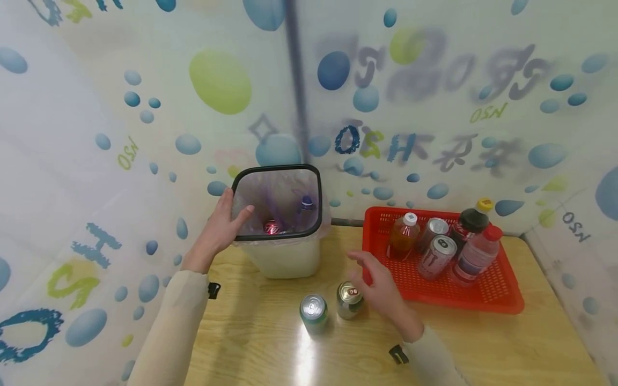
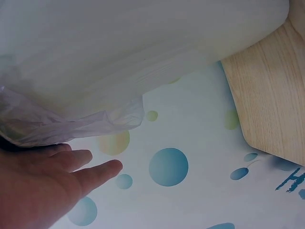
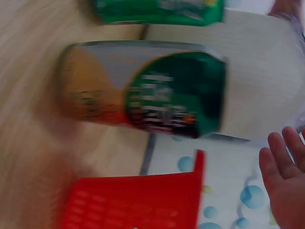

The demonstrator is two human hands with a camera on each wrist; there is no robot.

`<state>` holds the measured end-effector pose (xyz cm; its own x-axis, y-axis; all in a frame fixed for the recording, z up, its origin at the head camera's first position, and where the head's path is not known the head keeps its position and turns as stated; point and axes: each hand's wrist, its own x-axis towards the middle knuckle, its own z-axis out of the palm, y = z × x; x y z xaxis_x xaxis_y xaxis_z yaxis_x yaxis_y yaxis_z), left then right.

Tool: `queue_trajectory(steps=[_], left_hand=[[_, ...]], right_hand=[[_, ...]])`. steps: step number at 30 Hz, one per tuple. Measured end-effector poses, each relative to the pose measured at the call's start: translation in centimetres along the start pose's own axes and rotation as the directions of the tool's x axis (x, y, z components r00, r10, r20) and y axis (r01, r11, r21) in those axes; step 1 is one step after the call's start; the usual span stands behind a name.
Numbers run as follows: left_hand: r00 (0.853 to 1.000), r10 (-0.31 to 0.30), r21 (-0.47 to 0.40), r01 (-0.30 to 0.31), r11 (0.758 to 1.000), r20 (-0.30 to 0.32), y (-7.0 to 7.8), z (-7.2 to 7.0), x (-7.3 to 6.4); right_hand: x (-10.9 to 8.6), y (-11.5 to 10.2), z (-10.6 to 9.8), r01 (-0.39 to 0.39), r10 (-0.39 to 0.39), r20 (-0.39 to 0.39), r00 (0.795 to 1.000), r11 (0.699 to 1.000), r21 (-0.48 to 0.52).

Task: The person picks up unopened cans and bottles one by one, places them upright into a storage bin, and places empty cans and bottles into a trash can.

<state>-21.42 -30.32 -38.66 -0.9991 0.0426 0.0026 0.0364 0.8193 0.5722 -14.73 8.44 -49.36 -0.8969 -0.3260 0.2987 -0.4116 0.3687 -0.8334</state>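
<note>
A white trash bin (image 1: 285, 260) with a black rim and a clear plastic liner stands on the wooden table. My left hand (image 1: 219, 225) lies at the bin's left rim, thumb over the inner side and straight fingers outside. Inside the bin are a red can (image 1: 272, 228) and a blue-capped bottle (image 1: 307, 203). My right hand (image 1: 379, 287), fingers loosely bent and holding nothing, hovers beside a green, silver and orange can (image 3: 143, 90). Left of that can stands a green can (image 1: 314, 315). Both cans are upright on the table.
A red perforated basket (image 1: 434, 297) sits to the right. It holds an amber bottle (image 1: 403, 238), a silver can (image 1: 436, 229), a pale can (image 1: 436, 258), a yellow-capped dark bottle (image 1: 470, 222) and a red-capped pink bottle (image 1: 478, 256). A patterned curtain (image 1: 415, 134) encloses the table.
</note>
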Motion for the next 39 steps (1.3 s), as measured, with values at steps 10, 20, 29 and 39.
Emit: queue_trajectory(steps=[10, 20, 29, 39], left_hand=[[1.0, -0.005, 0.006, 0.005, 1.0, -0.001, 0.0, 0.0, 0.0], [1.0, -0.007, 0.003, 0.007, 1.0, -0.002, -0.1, 0.0, -0.2], [1.0, 0.0, 0.007, 0.0, 1.0, 0.002, 0.0, 0.1, -0.2], [1.0, 0.012, -0.001, -0.012, 1.0, 0.001, -0.1, 0.1, 0.2]], right_hand=[[-1.1, 1.3, 1.5, -0.022, 0.074, 0.213, 0.974, 0.971, -0.237], [-1.6, 2.8, 2.0, 0.248, -0.076, 0.364, 0.928, 0.857, -0.452], [-2.0, 2.9, 1.9, 0.316, -0.086, 0.421, 0.903, 0.797, -0.514], [-3.3, 2.5, 1.4, 0.39, -0.169, 0.416, 0.894, 0.752, -0.532]])
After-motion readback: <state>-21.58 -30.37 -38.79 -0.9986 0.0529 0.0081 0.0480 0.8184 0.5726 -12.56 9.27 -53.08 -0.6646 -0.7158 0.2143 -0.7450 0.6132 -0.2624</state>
